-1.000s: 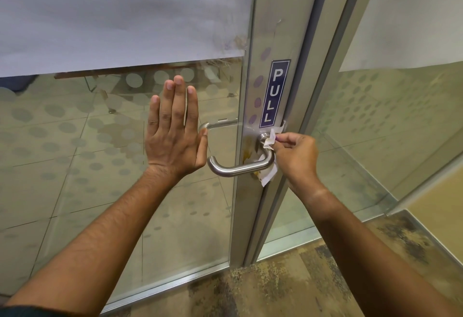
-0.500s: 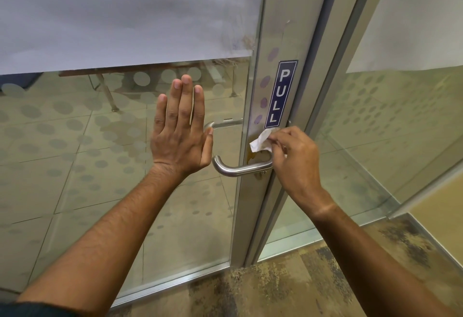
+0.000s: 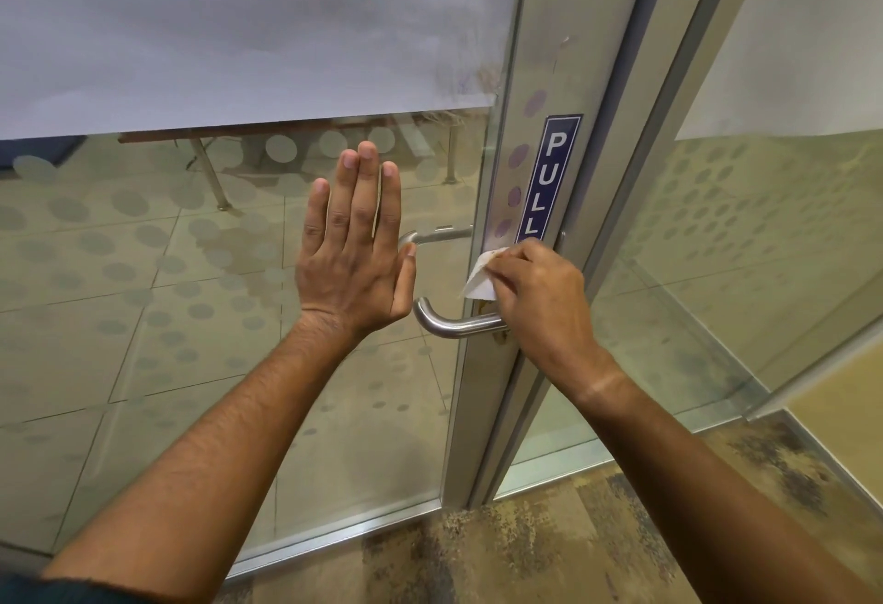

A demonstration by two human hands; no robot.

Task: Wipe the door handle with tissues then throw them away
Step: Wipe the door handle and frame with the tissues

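A brushed steel lever door handle (image 3: 449, 320) sticks out to the left from the aluminium door frame (image 3: 549, 78). My right hand (image 3: 540, 298) pinches a white tissue (image 3: 480, 281) against the frame just above the handle's base, under the blue PULL sign (image 3: 549, 178). The handle's base is hidden by that hand. My left hand (image 3: 356, 245) lies flat on the glass door (image 3: 143, 269), fingers straight and together, thumb near the handle's curved end. A second handle (image 3: 437, 235) shows through the glass on the far side.
The glass has a frosted upper band and dot pattern. A fixed glass panel (image 3: 764, 245) stands to the right of the frame. Patterned brown carpet (image 3: 501, 555) covers the floor below. Table legs (image 3: 210, 178) show behind the glass.
My right hand has brought the tissue up from around the handle's base to the frame above it. My left hand has stayed pressed on the glass.
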